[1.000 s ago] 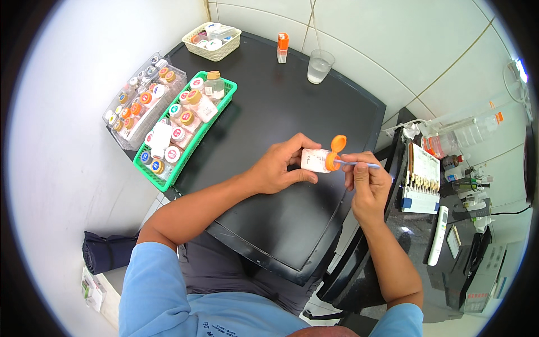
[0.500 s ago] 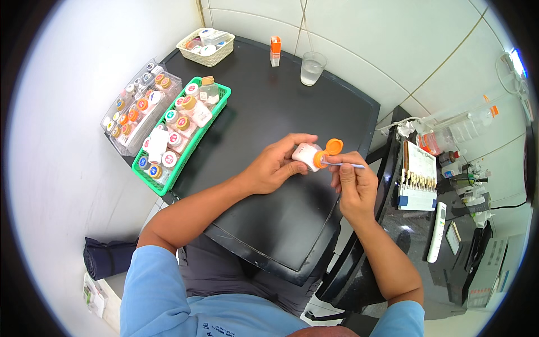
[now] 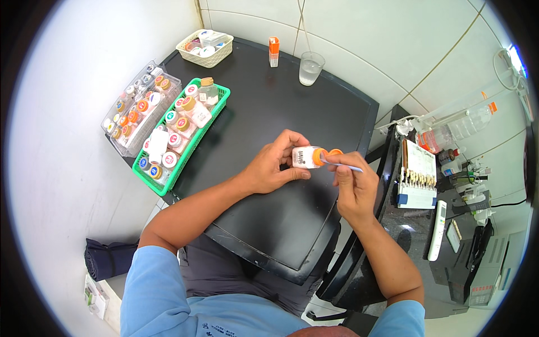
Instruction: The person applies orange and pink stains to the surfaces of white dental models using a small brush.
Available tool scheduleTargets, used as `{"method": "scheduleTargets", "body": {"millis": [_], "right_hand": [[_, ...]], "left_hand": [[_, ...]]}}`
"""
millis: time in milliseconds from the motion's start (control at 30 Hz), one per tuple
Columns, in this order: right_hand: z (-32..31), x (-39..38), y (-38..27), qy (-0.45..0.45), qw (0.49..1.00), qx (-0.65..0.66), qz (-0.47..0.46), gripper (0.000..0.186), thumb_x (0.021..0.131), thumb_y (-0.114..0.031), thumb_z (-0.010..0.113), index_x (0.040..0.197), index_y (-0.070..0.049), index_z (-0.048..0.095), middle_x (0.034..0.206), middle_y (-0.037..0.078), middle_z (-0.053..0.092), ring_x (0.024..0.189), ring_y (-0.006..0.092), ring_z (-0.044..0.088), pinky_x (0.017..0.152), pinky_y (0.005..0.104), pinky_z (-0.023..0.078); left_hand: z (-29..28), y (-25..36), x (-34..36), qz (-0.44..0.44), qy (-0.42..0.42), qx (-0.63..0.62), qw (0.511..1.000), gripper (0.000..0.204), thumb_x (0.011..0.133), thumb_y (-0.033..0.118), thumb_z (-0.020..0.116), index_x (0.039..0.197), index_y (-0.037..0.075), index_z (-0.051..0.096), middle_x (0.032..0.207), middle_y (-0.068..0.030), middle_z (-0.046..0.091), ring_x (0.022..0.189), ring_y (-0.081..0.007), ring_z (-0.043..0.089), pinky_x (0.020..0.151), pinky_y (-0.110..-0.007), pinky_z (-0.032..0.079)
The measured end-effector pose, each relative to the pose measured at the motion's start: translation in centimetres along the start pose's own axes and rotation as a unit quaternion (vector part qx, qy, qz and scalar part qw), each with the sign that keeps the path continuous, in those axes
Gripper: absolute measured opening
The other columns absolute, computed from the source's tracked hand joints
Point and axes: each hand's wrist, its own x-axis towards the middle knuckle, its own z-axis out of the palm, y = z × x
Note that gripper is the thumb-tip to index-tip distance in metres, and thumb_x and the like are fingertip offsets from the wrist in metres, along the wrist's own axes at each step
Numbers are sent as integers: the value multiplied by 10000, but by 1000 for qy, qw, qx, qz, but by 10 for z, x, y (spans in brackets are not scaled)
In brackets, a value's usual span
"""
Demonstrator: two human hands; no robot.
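My left hand (image 3: 276, 164) grips a small clear bottle of whitish powder (image 3: 304, 158) by its base, tilted almost level above the black table. Its orange neck points to the right, and the flip cap (image 3: 335, 151) hangs open there. In my right hand (image 3: 355, 182) a thin pale-lilac stick (image 3: 349, 167) is pinched between thumb and fingers. The stick's far end reaches the bottle's mouth; its tip is hidden, so I cannot tell how deep it goes.
A green basket (image 3: 192, 145) of capped powder bottles stands at the left, beside a clear organizer (image 3: 130, 147) of small jars. Further back are a cream basket (image 3: 227, 54), an orange-white box (image 3: 273, 51) and a glass of water (image 3: 310, 70). To the right lie a tooth shade guide (image 3: 414, 194) and a white remote (image 3: 437, 231).
The bottle has turned in my left hand, bringing its printed label into view and swinging the flip cap lower behind my right fingers. The stick stays at its mouth.
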Motion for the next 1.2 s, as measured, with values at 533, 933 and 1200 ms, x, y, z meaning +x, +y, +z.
{"method": "scheduleTargets", "body": {"millis": [533,933,1200], "right_hand": [[-3,-3,4,31,998,46,-5,251,1170,-169,627,1217,31,769,1018,129,754,686,112,641,586,256,496],[-4,-2,11,-10,996,80,44,236,1168,-119,615,1216,17,800,1061,130,766,702,82,616,604,238,480],[-2,1,3,-12,992,97,82,239,1170,-125,617,1211,15,805,1030,116,758,641,86,604,579,246,476]], "left_hand": [[0,-4,3,15,5,-34,999,537,1002,-24,821,1404,45,472,1481,-159,622,1346,-220,673,1110,-371,593],[2,-1,2,34,-14,-23,999,574,975,-3,860,1405,43,482,1478,-156,629,1350,-222,678,1114,-383,598],[1,-3,2,20,-2,-37,999,563,970,-13,859,1395,38,492,1493,-172,625,1374,-236,666,1141,-399,584]]}}
